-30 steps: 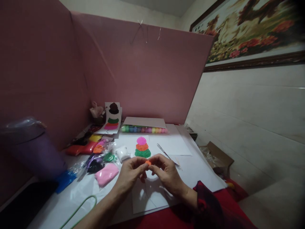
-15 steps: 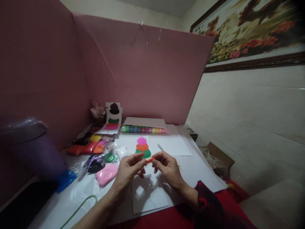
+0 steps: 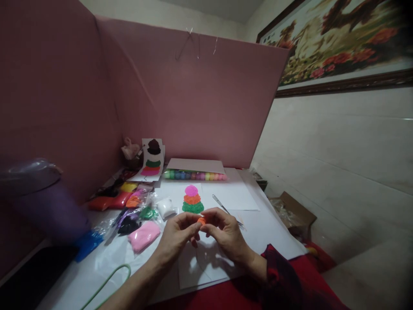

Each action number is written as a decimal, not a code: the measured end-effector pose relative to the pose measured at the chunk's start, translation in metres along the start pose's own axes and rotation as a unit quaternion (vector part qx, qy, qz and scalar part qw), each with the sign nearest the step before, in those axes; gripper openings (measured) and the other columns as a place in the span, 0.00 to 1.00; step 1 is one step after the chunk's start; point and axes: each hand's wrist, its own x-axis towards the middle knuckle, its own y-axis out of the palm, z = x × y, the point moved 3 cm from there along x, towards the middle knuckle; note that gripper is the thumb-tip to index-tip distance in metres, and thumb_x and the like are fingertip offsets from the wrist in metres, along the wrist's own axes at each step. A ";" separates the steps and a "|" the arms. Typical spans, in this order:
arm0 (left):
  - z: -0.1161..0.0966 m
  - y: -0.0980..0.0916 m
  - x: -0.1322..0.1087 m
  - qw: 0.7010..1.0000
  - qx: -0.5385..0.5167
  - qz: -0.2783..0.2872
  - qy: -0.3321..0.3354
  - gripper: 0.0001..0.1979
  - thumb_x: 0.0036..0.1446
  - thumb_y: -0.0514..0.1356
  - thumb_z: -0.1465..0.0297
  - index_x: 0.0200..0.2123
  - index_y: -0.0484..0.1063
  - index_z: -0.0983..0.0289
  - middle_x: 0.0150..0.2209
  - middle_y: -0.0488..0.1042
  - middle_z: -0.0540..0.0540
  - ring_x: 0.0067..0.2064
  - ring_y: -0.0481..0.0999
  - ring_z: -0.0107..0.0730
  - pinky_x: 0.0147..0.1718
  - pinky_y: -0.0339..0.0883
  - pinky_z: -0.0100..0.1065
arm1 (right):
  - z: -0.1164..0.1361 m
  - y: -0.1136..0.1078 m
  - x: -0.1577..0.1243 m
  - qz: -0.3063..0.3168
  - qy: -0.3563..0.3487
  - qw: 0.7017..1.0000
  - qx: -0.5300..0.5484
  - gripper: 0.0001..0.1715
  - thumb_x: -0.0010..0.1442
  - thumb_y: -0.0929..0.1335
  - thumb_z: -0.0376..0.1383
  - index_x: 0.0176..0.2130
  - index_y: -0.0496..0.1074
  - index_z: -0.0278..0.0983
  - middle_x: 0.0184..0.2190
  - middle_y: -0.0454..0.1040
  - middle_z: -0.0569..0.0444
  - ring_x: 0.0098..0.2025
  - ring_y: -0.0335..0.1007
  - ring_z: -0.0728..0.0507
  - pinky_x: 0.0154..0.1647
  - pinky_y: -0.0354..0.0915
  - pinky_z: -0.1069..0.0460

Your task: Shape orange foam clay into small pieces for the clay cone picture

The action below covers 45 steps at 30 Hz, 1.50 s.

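This looks like a home craft corner, with bagged colored packets [image 3: 144, 237] left of the left hand [image 3: 174, 234], a pink partition [image 3: 193, 99] beyond the grip, and a framed picture [image 3: 342, 43] on the tiled wall [image 3: 338, 133] high to its right.

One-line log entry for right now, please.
left hand: holding orange clay | right hand: holding same piece | beyond hands: layered picture, tweezers
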 end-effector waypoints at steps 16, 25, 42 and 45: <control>0.006 -0.009 0.005 0.990 -0.110 -0.092 -0.012 0.14 0.41 0.68 0.69 0.33 0.73 0.68 0.21 0.74 0.51 0.19 0.68 0.24 0.17 0.63 0.27 | -0.005 -0.009 0.007 -0.060 0.047 0.995 0.059 0.13 0.51 0.71 0.42 0.30 0.70 0.34 0.19 0.68 0.59 0.19 0.63 0.51 0.20 0.65 0.55; 0.007 -0.003 0.002 0.999 -0.021 -0.019 0.015 0.10 0.44 0.66 0.66 0.29 0.75 0.68 0.19 0.71 0.50 0.19 0.67 0.25 0.18 0.63 0.28 | 0.000 0.001 -0.002 0.006 0.005 1.000 0.001 0.08 0.52 0.71 0.37 0.35 0.73 0.36 0.29 0.72 0.55 0.27 0.67 0.49 0.26 0.67 0.54; 0.009 -0.002 0.003 0.998 -0.054 0.011 -0.005 0.10 0.46 0.66 0.66 0.28 0.71 0.67 0.18 0.71 0.49 0.20 0.69 0.26 0.21 0.65 0.30 | 0.001 -0.001 -0.004 0.036 -0.039 0.994 -0.096 0.08 0.56 0.69 0.33 0.39 0.70 0.38 0.30 0.71 0.54 0.30 0.69 0.47 0.31 0.67 0.52; 0.007 -0.002 0.003 0.999 -0.044 -0.002 -0.009 0.13 0.45 0.66 0.65 0.30 0.72 0.67 0.19 0.71 0.50 0.19 0.69 0.27 0.19 0.65 0.30 | 0.004 -0.002 -0.003 0.031 -0.056 0.991 -0.115 0.05 0.56 0.68 0.34 0.36 0.72 0.38 0.31 0.71 0.54 0.29 0.68 0.47 0.30 0.67 0.52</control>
